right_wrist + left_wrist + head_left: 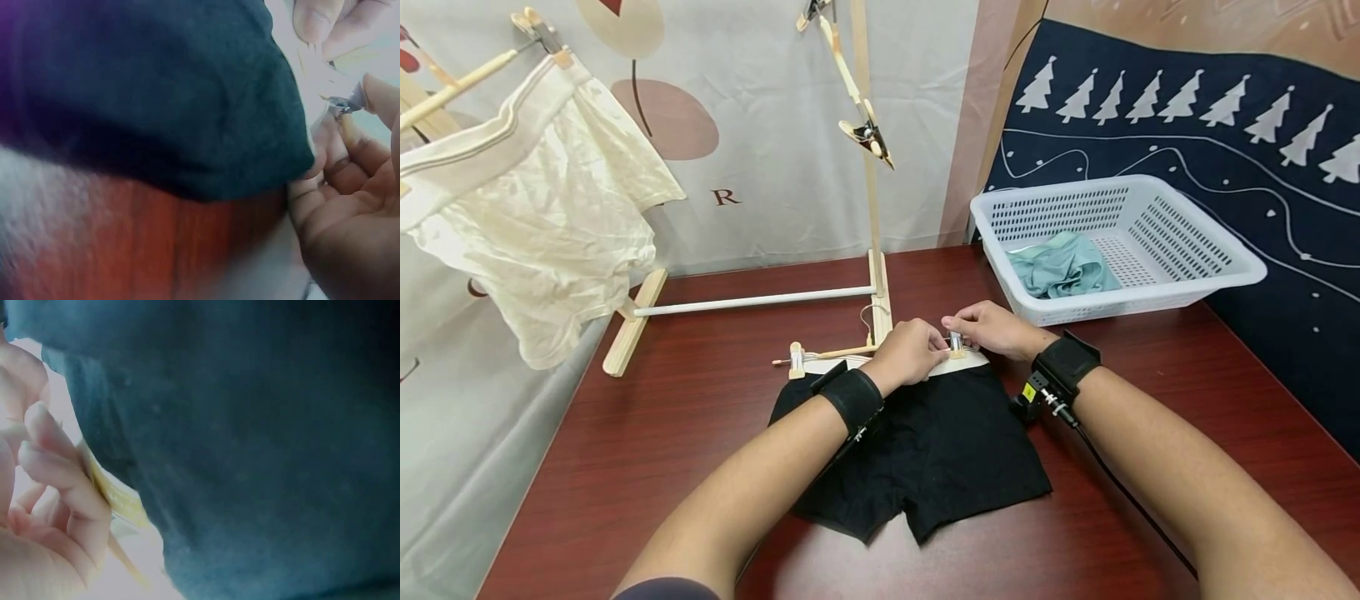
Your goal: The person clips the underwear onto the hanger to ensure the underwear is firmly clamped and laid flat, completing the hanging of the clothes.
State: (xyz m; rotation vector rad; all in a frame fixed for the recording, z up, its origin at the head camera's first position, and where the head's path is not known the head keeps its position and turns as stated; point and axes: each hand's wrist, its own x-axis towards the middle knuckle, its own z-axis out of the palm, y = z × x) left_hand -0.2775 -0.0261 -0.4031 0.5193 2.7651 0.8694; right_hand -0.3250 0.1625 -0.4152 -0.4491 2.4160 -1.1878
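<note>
The dark red tabletop (625, 433) is carrying everything here, and places below are given relative to the black shorts (925, 450) lying flat at its middle, waistband away from the person. Beyond and to the left of the shorts a wooden drying rack (874, 250) is standing, with a cream pair of shorts (542, 225) already hanging from it by clips, so one garment looks done. Beyond and to the right of the black shorts a white plastic basket (1120, 242) is holding a crumpled teal garment (1063, 265), apparently still waiting.

A wooden clip hanger (835, 354) is lying along the pale waistband (970, 360) of the black shorts. Its left clip (797, 360) seems to be sitting at the waistband's left corner, though whether it is biting the cloth is hard to tell. Both hands are working at the right clip (956, 344): the left hand (912, 352) is curling its fingers over the waistband, and the right hand (992, 327) is pinching the clip. I judge this garment only partly clipped and not yet hung.

The right wrist view is showing what the head view hides: the clip's metal spring between the fingertips (375, 94), beside the black fabric's edge. The left wrist view is blurred, giving only curled fingers (56, 469) against dark cloth and something pale yellow.
</note>
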